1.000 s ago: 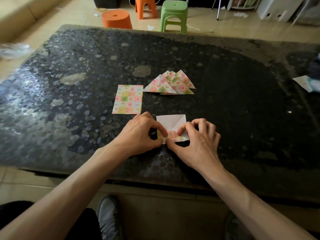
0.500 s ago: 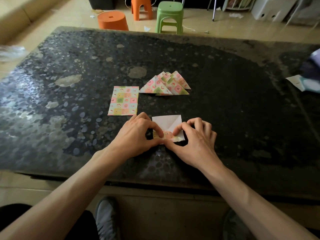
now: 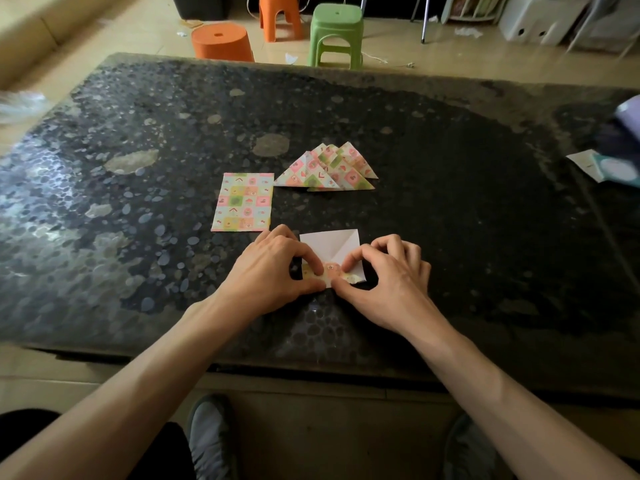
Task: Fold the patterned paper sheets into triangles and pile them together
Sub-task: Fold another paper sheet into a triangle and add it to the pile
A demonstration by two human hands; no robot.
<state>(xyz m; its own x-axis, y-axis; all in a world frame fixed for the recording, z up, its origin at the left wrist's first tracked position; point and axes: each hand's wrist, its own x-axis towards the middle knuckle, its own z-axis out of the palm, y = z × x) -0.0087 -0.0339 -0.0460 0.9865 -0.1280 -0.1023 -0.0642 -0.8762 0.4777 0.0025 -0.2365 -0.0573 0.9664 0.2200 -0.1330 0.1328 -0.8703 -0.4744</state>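
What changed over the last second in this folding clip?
Nothing visibly moved. The left hand and right hand keep pinching the turned-up near edge of the white-side-up sheet; the flat patterned sheet and the pile of triangles lie as before.

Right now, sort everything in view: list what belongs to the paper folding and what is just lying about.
Job: half-folded sheet, pinched by left hand and right hand; flat patterned sheet; pile of triangles.
Lying about: low orange stool; tall orange stool; green stool; pale packet, far right.
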